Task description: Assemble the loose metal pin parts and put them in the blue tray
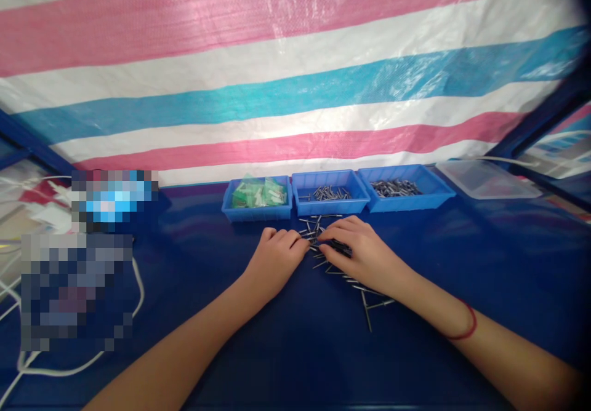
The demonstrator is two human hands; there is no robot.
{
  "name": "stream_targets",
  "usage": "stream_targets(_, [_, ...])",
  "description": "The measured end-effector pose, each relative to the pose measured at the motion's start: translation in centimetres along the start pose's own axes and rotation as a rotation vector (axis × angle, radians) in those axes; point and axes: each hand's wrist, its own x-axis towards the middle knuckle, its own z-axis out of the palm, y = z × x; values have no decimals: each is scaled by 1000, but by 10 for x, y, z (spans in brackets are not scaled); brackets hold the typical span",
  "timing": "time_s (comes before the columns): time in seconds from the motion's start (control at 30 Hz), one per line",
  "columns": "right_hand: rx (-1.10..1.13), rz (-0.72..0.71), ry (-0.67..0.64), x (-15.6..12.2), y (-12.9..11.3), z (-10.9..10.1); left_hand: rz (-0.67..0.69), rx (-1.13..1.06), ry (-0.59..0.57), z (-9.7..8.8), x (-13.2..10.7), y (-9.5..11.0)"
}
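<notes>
Loose thin metal pins [362,288], which look like blind rivets, lie in a scattered heap on the blue table. My left hand [276,260] rests at the heap's left edge, its fingers curled and its thumb side against the pins; what it pinches, if anything, is too small to make out. Over the heap arches my right hand [362,248], with thumb and forefinger apart and pins showing beneath the palm. The fingertips of both hands come close together.
Behind the heap stand three blue bins: the left bin [256,214] with green-and-clear packets [258,193], the middle bin [330,205] and the right bin [410,202] with small metal parts. A clear plastic lid [487,180] lies at right. White cables [138,282] run along the left.
</notes>
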Motion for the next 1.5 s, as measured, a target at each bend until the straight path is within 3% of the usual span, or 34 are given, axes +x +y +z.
stream_targets(0.27, [237,31,107,3,-11,8,-139,-323,131,-5,-3,5])
stream_targets(0.5, [390,94,171,-1,-22,6,-195,-518,167,-6,-6,13])
stream_targets(0.9, [294,-3,204,-1,-25,4,-126,-601,116,-1,-2,10])
stream_targets(1.1, [283,-118,223,-2,-27,2,-128,-667,167,-1,-3,9])
stream_targets(1.33, [294,-78,231,-1,-23,-4,-223,-830,309,-9,-2,8])
stream_targets(1.5, [233,-51,198,3,-15,-9,-203,-761,274,-11,-3,6])
